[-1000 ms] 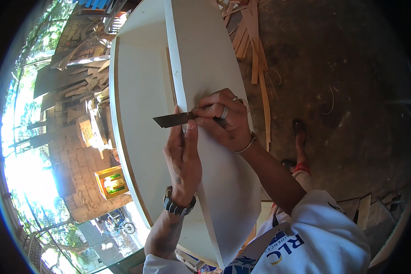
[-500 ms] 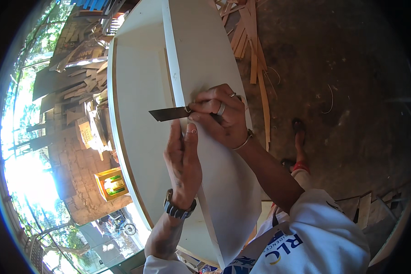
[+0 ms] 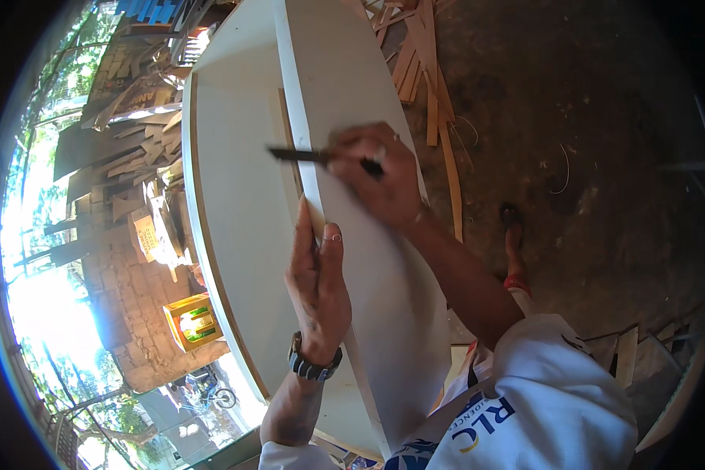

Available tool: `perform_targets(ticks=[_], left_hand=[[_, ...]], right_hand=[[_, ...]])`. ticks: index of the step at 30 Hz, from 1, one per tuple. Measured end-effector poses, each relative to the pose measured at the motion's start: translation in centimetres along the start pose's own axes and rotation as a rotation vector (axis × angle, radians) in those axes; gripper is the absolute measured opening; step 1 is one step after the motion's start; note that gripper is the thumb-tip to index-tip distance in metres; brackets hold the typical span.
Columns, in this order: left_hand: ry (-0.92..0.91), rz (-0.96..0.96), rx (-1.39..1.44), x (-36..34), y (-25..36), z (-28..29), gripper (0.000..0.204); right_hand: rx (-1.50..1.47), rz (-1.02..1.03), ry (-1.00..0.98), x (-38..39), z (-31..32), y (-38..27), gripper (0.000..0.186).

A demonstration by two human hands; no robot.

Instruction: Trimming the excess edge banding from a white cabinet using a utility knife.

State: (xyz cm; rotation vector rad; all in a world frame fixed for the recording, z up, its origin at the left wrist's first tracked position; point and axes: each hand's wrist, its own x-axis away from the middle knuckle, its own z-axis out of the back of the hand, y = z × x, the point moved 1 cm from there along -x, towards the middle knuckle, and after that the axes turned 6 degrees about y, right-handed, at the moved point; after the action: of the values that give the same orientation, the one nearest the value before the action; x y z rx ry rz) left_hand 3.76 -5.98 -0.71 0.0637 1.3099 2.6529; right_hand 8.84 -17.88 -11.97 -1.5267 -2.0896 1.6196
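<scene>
My right hand [image 3: 380,174] is closed around a knife [image 3: 296,154] with a dark, flat, angle-tipped blade. The blade points left and lies across the upright edge of a long white panel [image 3: 368,290]; whether it touches cannot be told. My right hand is smeared by motion. Lower on the same edge, my left hand [image 3: 319,286] grips the panel, thumb on the right side and straight fingers on the left. A watch sits on the left wrist.
A white board with a wooden rim [image 3: 239,204] spreads to the left of the panel. Wood strips [image 3: 423,59] lie on the dark floor [image 3: 603,219] to the right. Wood offcuts [image 3: 145,145] and a yellow crate [image 3: 193,322] are at far left. Someone's leg [image 3: 514,244] shows at right.
My right hand has moved the knife farther up along the panel's edge, away from my left hand. The left hand has shifted slightly, staying at the edge.
</scene>
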Motion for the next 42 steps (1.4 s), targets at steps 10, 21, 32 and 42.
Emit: perform_targets(ticks=[10,21,32,42], left_hand=[[-0.049,0.02,-0.019,-0.6,0.1,0.0,0.052],[0.044,-0.041,-0.168,-2.2,0.5,-0.5,0.026],[0.047,-0.057,-0.072,-2.0,-0.1,-0.7,0.042],[0.022,-0.032,-0.126,-1.9,0.3,-0.6,0.023]], right_hand=[[0.01,0.049,-0.105,1.8,1.2,-2.3,0.017],[0.024,0.074,-0.096,1.1,0.8,-1.7,0.016],[0.035,0.111,-0.053,1.7,0.9,-1.5,0.016],[0.065,0.108,-0.024,1.3,0.5,-1.5,0.016]])
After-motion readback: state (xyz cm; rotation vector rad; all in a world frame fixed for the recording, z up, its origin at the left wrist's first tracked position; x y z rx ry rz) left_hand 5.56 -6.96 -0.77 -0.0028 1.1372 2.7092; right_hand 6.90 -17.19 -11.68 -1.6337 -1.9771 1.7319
